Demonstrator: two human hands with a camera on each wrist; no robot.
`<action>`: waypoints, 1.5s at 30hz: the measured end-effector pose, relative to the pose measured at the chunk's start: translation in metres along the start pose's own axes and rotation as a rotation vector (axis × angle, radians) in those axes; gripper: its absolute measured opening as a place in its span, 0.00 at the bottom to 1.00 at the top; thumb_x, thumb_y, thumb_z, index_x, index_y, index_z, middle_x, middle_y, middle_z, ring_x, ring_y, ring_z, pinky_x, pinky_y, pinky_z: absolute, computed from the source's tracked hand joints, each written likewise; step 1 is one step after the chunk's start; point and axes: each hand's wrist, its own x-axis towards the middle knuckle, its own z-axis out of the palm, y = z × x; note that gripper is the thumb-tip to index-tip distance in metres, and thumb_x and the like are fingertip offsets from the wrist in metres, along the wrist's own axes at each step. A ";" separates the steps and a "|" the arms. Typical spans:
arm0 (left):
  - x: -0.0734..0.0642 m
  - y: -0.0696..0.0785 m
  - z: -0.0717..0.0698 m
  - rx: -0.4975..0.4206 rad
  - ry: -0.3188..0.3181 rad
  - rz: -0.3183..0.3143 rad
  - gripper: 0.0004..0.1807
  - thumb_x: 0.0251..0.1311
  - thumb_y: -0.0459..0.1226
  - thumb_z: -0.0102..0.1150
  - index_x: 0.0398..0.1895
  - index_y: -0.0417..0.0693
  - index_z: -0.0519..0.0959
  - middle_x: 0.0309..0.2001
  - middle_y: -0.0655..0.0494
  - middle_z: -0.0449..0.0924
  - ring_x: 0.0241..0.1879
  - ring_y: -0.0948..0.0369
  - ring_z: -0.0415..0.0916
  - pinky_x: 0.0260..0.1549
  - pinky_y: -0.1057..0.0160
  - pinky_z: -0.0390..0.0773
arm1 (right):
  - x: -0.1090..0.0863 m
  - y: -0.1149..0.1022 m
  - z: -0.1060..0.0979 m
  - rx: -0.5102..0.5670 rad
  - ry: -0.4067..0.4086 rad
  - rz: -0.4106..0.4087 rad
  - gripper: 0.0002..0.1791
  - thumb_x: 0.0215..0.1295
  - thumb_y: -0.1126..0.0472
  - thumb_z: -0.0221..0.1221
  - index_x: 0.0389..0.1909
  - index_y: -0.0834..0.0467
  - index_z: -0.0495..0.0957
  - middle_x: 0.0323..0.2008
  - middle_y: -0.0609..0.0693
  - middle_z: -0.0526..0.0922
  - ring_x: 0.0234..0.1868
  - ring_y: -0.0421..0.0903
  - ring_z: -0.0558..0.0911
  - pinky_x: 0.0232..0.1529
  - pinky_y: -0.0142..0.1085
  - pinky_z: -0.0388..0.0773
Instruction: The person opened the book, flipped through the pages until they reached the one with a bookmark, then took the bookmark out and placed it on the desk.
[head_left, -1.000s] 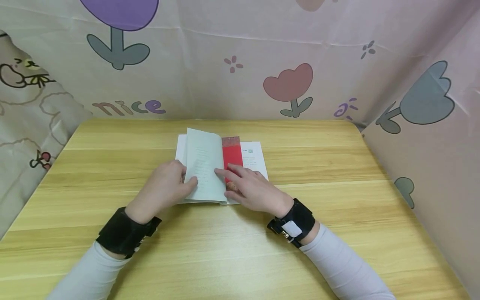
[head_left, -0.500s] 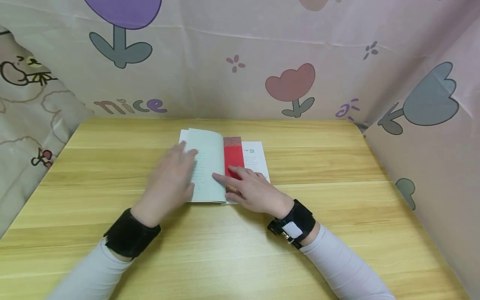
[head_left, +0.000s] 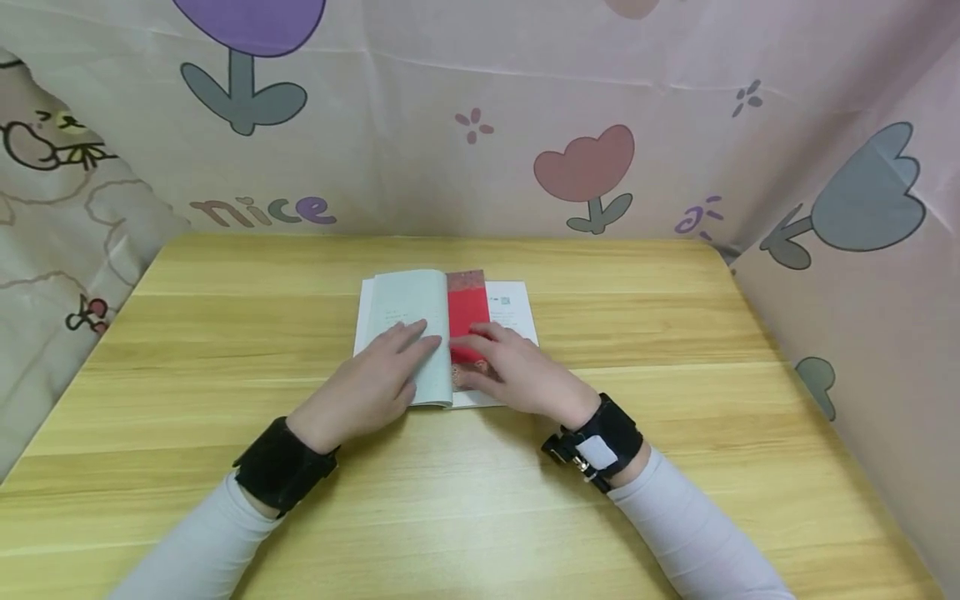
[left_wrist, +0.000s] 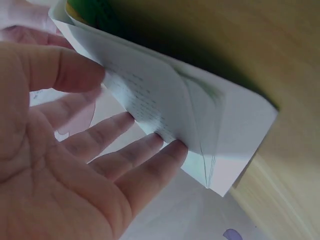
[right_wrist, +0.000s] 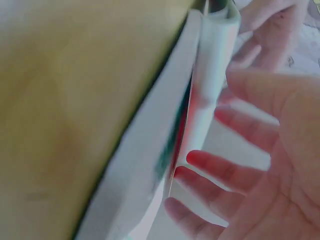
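Observation:
An open book (head_left: 405, 293) lies on the wooden table, its pale green left page showing small print. Along its inner right side is a red bookmark-like strip (head_left: 468, 312) with patterned ends; white paper with print shows to its right. My left hand (head_left: 367, 379) lies over the lower left page, fingers extended toward the fold. In the left wrist view, straight fingertips (left_wrist: 172, 150) touch the printed page. My right hand (head_left: 528, 375) rests over the lower strip and right page, fingers loosely extended. From the right wrist, these fingers (right_wrist: 220, 170) appear beside the book's edge.
The wooden table (head_left: 480, 500) surrounds the book, and its far edge meets a hanging cloth (head_left: 405, 150) printed with flowers. More printed cloth (head_left: 885, 333) hangs along the right side. Black bands (head_left: 285, 467) encircle both wrists.
My left hand has let go of the page's left edge, swept up over the page, then moved right toward the fold. The page now lies flatter. The right hand has shifted slightly right.

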 end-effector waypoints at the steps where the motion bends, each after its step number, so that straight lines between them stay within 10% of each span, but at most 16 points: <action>1: 0.000 0.000 0.000 -0.002 0.002 -0.013 0.31 0.72 0.35 0.63 0.77 0.42 0.72 0.78 0.35 0.68 0.77 0.36 0.69 0.71 0.38 0.74 | 0.001 0.001 -0.002 0.019 0.020 0.022 0.28 0.75 0.52 0.67 0.72 0.55 0.78 0.68 0.60 0.79 0.65 0.56 0.81 0.66 0.50 0.83; 13: 0.000 -0.003 -0.004 -0.033 0.036 -0.090 0.30 0.71 0.38 0.64 0.74 0.35 0.74 0.75 0.32 0.71 0.73 0.38 0.73 0.67 0.40 0.78 | 0.024 0.028 -0.030 0.176 0.095 0.350 0.12 0.76 0.54 0.65 0.46 0.60 0.84 0.33 0.53 0.87 0.32 0.47 0.81 0.33 0.34 0.77; 45: -0.005 -0.017 -0.004 -0.066 -0.006 -0.157 0.31 0.70 0.41 0.68 0.73 0.36 0.75 0.67 0.35 0.78 0.64 0.41 0.80 0.63 0.40 0.82 | 0.059 0.048 -0.029 0.498 -0.037 0.486 0.11 0.78 0.60 0.64 0.39 0.65 0.86 0.34 0.57 0.91 0.29 0.46 0.91 0.35 0.34 0.88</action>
